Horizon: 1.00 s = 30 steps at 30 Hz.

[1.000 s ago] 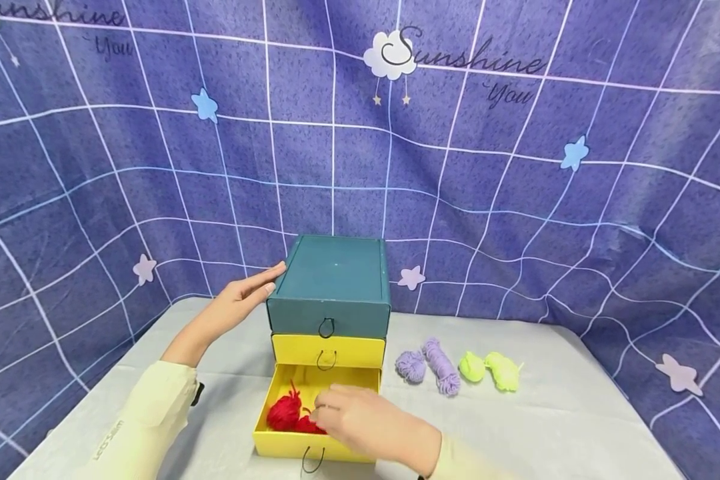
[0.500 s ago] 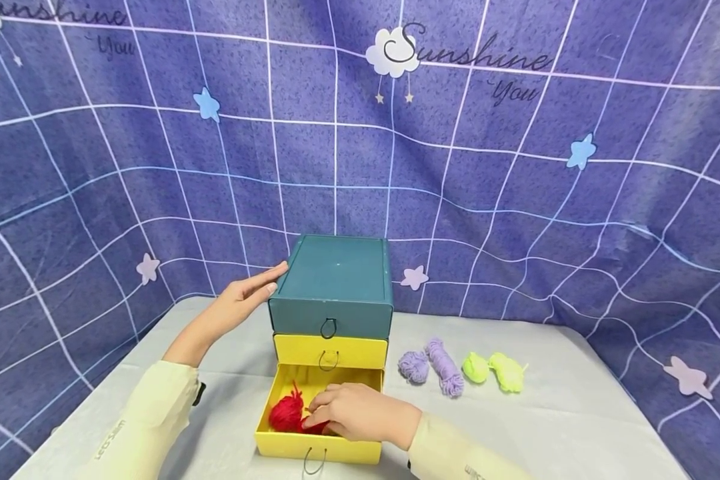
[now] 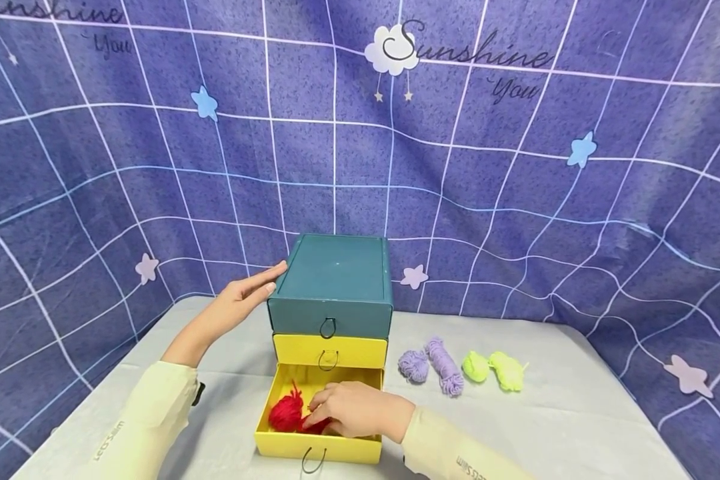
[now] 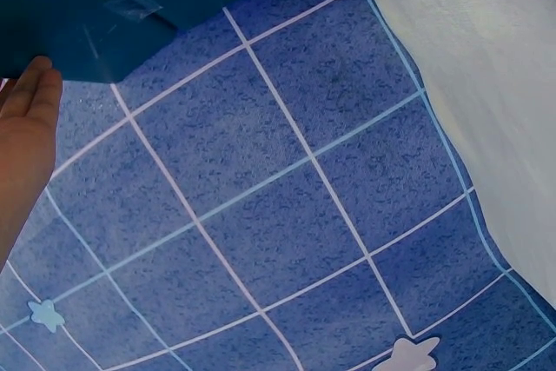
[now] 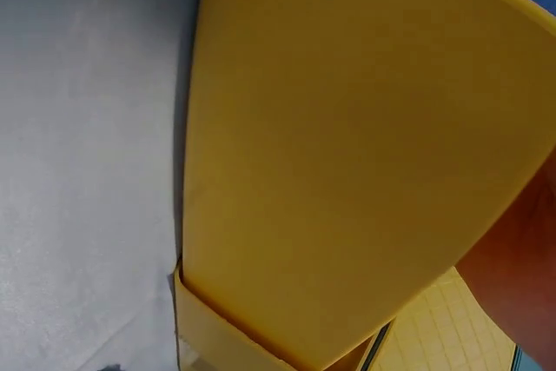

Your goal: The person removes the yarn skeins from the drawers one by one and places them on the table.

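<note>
A small chest of drawers (image 3: 336,267) has a dark teal top section above two yellow drawers. My left hand (image 3: 240,300) rests its straight fingers against the chest's left side; in the left wrist view that hand (image 4: 28,136) touches the teal side panel (image 4: 130,6). The bottom drawer (image 3: 318,448) is pulled out. Inside it lie a red yarn ball (image 3: 286,412) and, to its right, a red yarn skein (image 3: 317,426), partly covered by my right hand (image 3: 363,408), whose curled fingers grip it. The right wrist view mostly shows the drawer's outer side wall (image 5: 347,145).
The middle yellow drawer (image 3: 303,349) is closed. To the right on the grey-white tablecloth (image 3: 552,407) lie a purple yarn ball (image 3: 413,367), a purple skein (image 3: 444,368), a lime yarn ball (image 3: 475,367) and a lime skein (image 3: 507,371). A blue-purple curtain (image 3: 336,153) hangs behind.
My right hand has settled onto the red skein in the drawer, its fingers lower than a second ago. My left hand has stayed against the chest.
</note>
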Motion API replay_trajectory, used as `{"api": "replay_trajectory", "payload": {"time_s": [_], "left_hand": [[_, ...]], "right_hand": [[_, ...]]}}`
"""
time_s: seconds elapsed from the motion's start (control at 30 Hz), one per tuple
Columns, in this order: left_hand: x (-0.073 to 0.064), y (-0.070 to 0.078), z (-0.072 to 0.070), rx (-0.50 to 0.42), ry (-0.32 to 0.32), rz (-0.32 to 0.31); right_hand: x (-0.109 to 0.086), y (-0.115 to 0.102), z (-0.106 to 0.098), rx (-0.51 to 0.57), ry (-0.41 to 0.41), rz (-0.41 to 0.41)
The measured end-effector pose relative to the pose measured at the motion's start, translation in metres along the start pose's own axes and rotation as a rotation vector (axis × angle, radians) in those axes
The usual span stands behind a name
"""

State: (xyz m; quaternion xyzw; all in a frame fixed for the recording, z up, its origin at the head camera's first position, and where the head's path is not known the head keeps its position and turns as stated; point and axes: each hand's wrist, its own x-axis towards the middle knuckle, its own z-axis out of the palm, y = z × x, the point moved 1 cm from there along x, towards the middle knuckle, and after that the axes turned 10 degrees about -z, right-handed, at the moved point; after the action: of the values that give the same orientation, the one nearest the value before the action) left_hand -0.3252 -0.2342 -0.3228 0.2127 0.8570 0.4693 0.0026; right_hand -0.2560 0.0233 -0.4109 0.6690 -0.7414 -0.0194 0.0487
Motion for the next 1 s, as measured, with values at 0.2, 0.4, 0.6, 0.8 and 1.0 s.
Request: {"api": "replay_trajectory", "payload": {"time_s": [0.2, 0.4, 0.6, 0.8, 1.0], "left_hand": [[0.000, 0.001, 0.000, -0.003, -0.008, -0.004], [0.000, 0.001, 0.000, -0.005, -0.005, 0.000], [0.001, 0.001, 0.000, -0.002, -0.009, 0.005], [0.001, 0.000, 0.001, 0.008, -0.002, 0.019], [0.001, -0.003, 0.000, 0.015, 0.002, 0.017]], "right_hand": [[-0.002, 0.000, 0.001, 0.020, 0.027, 0.042], [-0.003, 0.002, 0.008, 0.030, 0.020, 0.097], [-0.002, 0.003, 0.014, 0.044, 0.025, 0.125], [-0.006, 0.005, 0.011, 0.090, 0.054, 0.147], [-0.012, 0.003, 0.009, 0.054, 0.105, 0.126]]}}
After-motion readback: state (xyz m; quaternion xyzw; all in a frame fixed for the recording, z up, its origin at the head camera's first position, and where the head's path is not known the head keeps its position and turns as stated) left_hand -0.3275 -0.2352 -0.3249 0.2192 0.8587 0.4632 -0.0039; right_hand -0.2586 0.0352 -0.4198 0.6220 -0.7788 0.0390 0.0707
